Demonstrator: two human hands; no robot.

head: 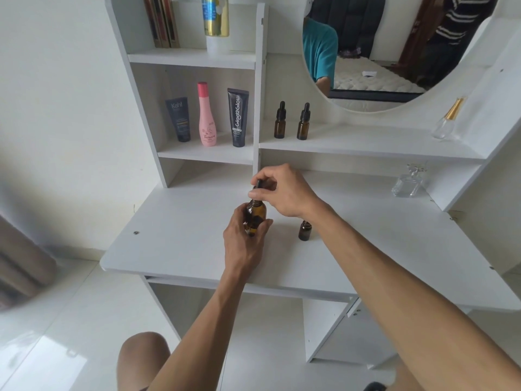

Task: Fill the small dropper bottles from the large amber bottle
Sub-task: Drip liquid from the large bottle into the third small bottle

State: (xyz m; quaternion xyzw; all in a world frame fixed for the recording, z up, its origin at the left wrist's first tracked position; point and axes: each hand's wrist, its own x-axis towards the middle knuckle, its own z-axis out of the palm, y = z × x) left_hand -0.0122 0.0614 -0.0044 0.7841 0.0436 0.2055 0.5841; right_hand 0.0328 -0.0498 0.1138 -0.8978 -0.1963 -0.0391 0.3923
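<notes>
My left hand is wrapped around the large amber bottle, holding it upright just above the white desk top. My right hand pinches the bottle's black cap right over the neck. A small amber dropper bottle without its dropper stands on the desk just right of the large bottle, under my right wrist. Two more small dropper bottles with black droppers stand side by side on the shelf behind.
The left shelf niche holds a dark tube, a pink bottle and a black tube. Clear glass perfume bottles stand at right on the desk and on the shelf. A round mirror hangs above.
</notes>
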